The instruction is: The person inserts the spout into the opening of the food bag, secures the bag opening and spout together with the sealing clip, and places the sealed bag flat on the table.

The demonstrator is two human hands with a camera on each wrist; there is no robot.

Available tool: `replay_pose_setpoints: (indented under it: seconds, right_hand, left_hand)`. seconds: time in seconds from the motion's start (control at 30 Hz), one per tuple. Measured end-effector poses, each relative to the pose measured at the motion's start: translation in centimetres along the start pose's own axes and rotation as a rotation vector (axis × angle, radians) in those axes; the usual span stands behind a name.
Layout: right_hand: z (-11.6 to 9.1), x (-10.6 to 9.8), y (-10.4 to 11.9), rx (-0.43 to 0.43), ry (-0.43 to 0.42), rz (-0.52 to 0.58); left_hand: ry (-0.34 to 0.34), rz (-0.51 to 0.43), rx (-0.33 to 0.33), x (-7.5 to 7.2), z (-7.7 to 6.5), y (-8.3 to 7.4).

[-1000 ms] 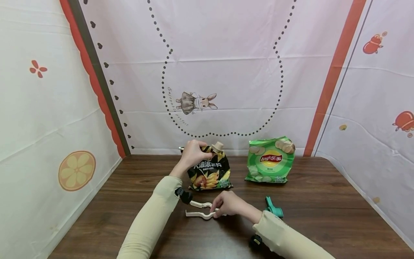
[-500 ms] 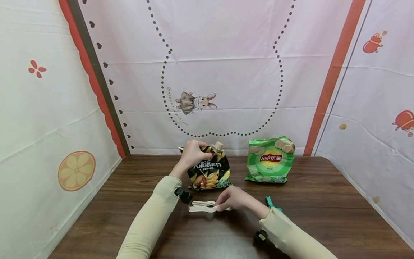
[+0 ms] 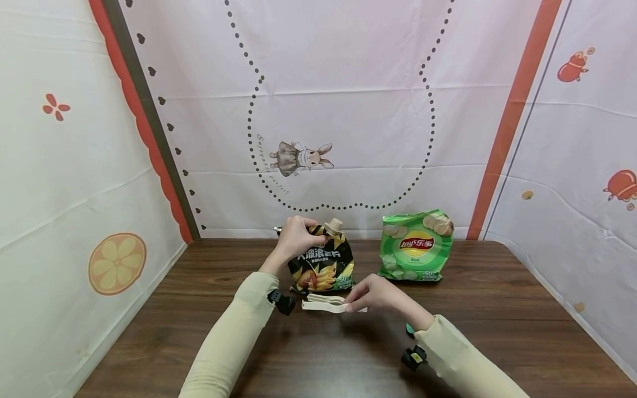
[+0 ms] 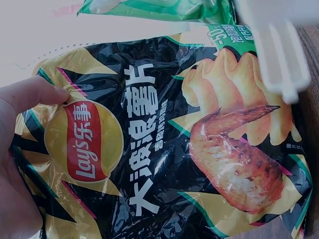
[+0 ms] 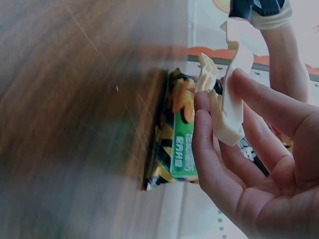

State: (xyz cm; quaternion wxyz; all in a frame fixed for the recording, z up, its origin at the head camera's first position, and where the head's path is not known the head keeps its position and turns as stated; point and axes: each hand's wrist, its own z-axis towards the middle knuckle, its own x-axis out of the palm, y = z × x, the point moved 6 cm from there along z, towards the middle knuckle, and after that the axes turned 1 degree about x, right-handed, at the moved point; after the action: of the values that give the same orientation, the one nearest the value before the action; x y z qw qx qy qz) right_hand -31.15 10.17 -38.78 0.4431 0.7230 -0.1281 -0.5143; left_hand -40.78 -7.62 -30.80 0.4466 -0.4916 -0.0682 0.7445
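The left hand [image 3: 297, 239] pinches the upper edge of a black Lay's potato chip bag [image 3: 323, 270], which stands at the back of the table. In the left wrist view the thumb lies on the printed front of the bag [image 4: 149, 124], by the logo. Between thumb and fingers, the right hand [image 3: 380, 294] holds a cream bag clip [image 3: 323, 306] in front of the bag's lower part. The right wrist view shows the clip [image 5: 233, 107] with its two arms close together. A beige cap-like spout [image 3: 334, 225] sits at the bag's upper right corner.
A green Lay's chip bag [image 3: 417, 249] stands upright to the right of the black one. Part of a teal plastic piece [image 3: 410, 330] shows on the wooden table [image 3: 497, 320] behind the right forearm. A printed white curtain [image 3: 343, 121] hangs close behind the bags.
The right hand has lifted the cream clip and carried it toward the black bag; the clip's spread arms have come closer together. The left hand keeps its hold on the bag.
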Motion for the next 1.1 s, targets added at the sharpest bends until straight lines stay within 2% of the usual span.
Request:
replay_pose_setpoints:
  seconds: [0.4,0.87,1.1]
  right_hand:
    - [-1.3,-3.3,-0.7,0.070,-0.098,0.044]
    - [-2.8,-6.4,-1.0,0.084,-0.176,0.035]
    - [-3.3,-7.7,-1.3,0.152,-0.232,0.106]
  left_hand:
    - [0.002,0.013,-0.009,-0.1,-0.1,-0.1]
    - [-0.007,0.011,0.012,0.0,-0.3,-0.2]
    - [-0.015,0.008,0.028,0.0,-0.2,-0.2]
